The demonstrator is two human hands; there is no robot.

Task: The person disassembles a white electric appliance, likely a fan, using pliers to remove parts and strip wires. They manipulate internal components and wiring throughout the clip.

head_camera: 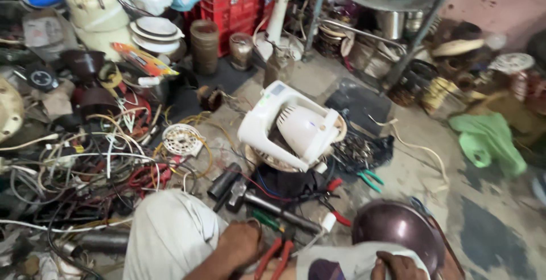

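Observation:
My left hand (242,242) is closed around the top of red-handled pliers (274,258) near the bottom edge, beside my knee in light trousers (170,231). My right hand (398,266) presses a white cloth (358,257) against a dark maroon metal bowl (398,226) at the bottom right. Just beyond the hands lie a hammer (267,203), a green-handled screwdriver (264,219) and another pair of red-handled pliers (335,200). A white fan motor housing with its stand (290,126) lies tipped on the floor in the middle.
A tangle of wires and cables (96,166) fills the left floor. Red crates (230,9), jars (205,44), bowls and pots stand at the back. Green-handled pliers (371,178) and a green bag (489,140) lie right; a metal stand (409,41) rises behind.

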